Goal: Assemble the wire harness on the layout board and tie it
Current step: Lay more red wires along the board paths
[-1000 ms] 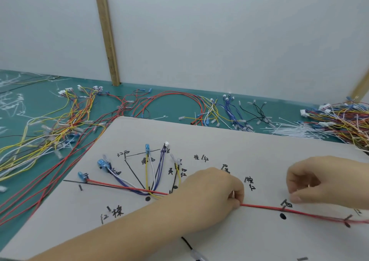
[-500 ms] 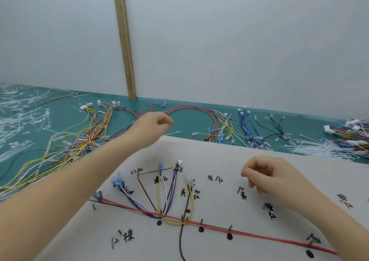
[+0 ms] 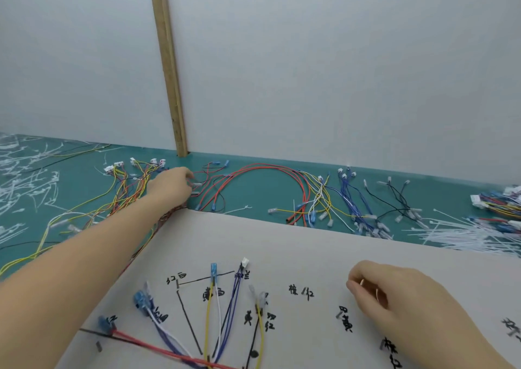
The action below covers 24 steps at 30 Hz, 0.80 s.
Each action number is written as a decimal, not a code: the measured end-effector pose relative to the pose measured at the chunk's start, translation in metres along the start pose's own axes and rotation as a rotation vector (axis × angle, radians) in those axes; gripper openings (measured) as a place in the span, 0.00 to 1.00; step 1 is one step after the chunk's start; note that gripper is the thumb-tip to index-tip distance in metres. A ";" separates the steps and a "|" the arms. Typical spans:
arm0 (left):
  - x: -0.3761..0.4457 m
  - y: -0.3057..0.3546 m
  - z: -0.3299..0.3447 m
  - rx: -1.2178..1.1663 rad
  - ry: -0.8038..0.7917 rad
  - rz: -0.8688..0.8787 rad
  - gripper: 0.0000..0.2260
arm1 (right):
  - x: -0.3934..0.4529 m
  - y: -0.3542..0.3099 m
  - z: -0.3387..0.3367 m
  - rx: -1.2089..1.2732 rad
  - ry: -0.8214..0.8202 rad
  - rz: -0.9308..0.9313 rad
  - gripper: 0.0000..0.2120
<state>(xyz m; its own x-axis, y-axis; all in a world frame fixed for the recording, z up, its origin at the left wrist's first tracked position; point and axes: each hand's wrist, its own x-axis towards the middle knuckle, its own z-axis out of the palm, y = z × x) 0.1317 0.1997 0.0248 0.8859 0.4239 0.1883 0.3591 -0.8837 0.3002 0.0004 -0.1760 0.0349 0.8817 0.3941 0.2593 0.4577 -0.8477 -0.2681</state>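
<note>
The white layout board (image 3: 310, 244) carries handwritten labels and drawn lines. Laid on it are a long red wire (image 3: 146, 340), a yellow wire (image 3: 208, 312), blue-violet wires (image 3: 232, 303) ending in a white connector (image 3: 244, 263), a black wire (image 3: 255, 337) and blue terminals (image 3: 141, 302). My left hand (image 3: 174, 185) reaches past the board's far edge, its fingers curled onto thin red and black wires (image 3: 204, 181) on the green mat. My right hand (image 3: 394, 292) rests on the board at the right, fingers loosely curled and holding nothing.
A tangle of yellow, orange and red wires (image 3: 112, 199) lies left of the board. Behind it are a red wire loop (image 3: 267, 168), blue wires (image 3: 349, 196) and black wires (image 3: 394, 199). White cable ties (image 3: 465, 236) lie at right. A wooden post (image 3: 169, 72) stands against the wall.
My left hand left the red wire on the board and reached forward to the wires beyond its far edge. My right hand drew back onto the board. The view tilted up.
</note>
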 end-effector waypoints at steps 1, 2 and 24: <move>0.001 -0.001 -0.003 -0.042 0.002 -0.001 0.10 | 0.000 0.000 0.000 0.002 -0.003 0.007 0.07; 0.000 -0.002 -0.007 -0.100 -0.005 -0.002 0.08 | 0.000 0.000 0.000 0.006 -0.006 0.011 0.07; -0.020 0.017 -0.099 -1.084 0.303 0.280 0.10 | 0.001 0.001 0.002 0.113 -0.032 -0.025 0.08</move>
<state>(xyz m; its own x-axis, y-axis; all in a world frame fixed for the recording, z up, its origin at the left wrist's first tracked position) 0.0910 0.1953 0.1185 0.7355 0.4002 0.5466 -0.4079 -0.3826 0.8290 0.0014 -0.1759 0.0333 0.8720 0.4275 0.2384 0.4884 -0.7925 -0.3654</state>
